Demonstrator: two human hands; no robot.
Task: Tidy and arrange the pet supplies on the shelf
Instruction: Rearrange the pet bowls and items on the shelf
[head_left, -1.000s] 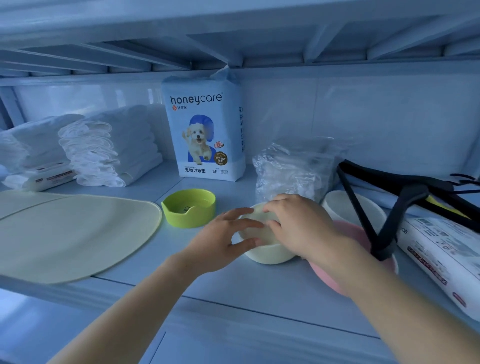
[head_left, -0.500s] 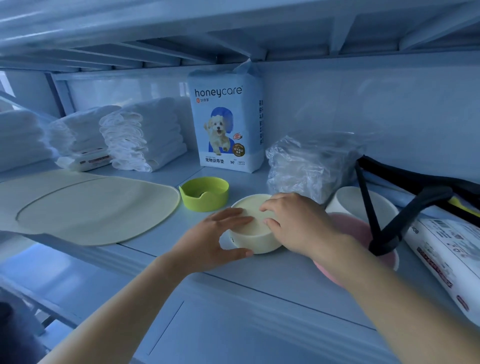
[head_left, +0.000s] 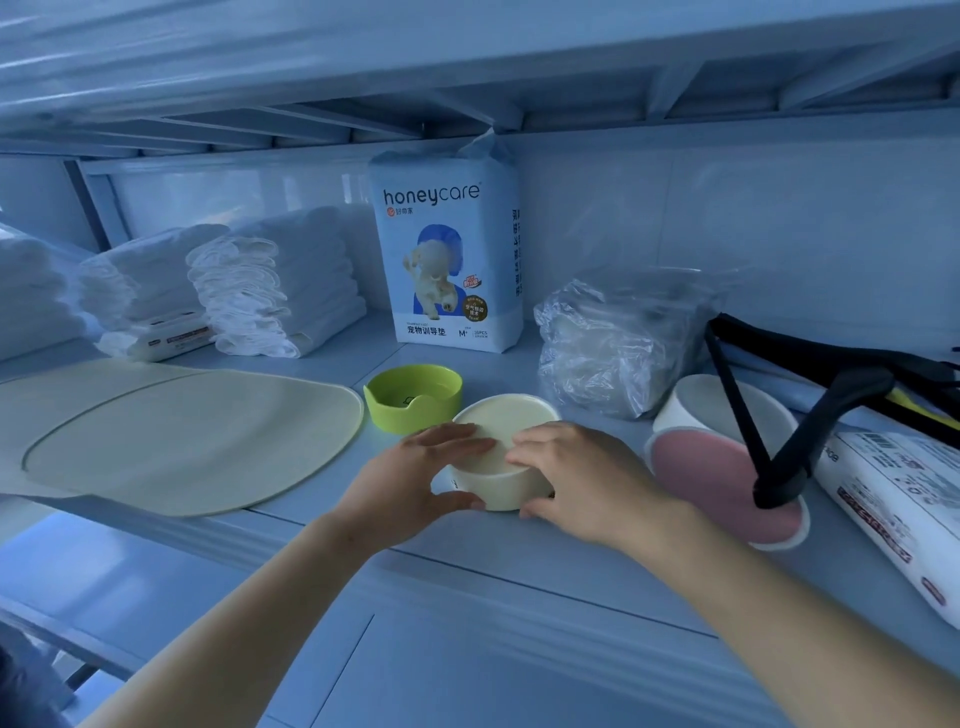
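Note:
A cream bowl stands on the pale shelf, near its front edge. My left hand grips its left side, fingers over the rim and thumb against the wall. From the other side my right hand holds it the same way. Just behind the bowl to the left sits a lime green bowl. To the right a pink bowl lies tilted, with a white bowl behind it.
A cream oval mat lies flat at the left. Stacked white pads and a honeycare pad pack line the back. A crinkled clear bag, black hangers and a white wrapped pack crowd the right.
Both hands have slid the cream bowl a little left and toward the shelf's front, away from the pink bowl. The camera has swung right, and the pink bowl's inside shows more.

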